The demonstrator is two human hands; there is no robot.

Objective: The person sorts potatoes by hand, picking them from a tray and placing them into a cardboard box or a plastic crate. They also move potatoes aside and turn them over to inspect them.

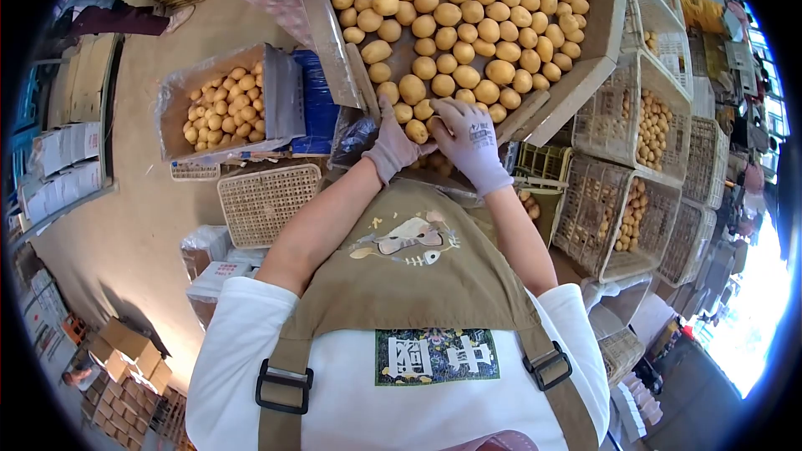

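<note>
Many round yellow-brown fruits or potatoes [472, 12] lie on a wide tray with cardboard-like sides [618, 17]. At the tray's near edge, my left hand [394, 144], in a light glove, has its thumb and fingers apart beside the nearest pieces; part of its fingers is hidden. My right hand [468, 138], in a pale glove with printing on its back, bends its fingers over a piece [417, 131] at the tray's mouth. Whether it grips that piece is hard to tell. Below both hands, more pieces show in a partly hidden container.
A plastic-lined crate of the same pieces [225, 108] stands at left, above an upturned woven-pattern crate [267, 205]. Stacked plastic crates [597, 209], some holding pieces, are at right. Cardboard boxes [125, 351] lie at lower left. A dark sleeve [125, 23] shows at upper left.
</note>
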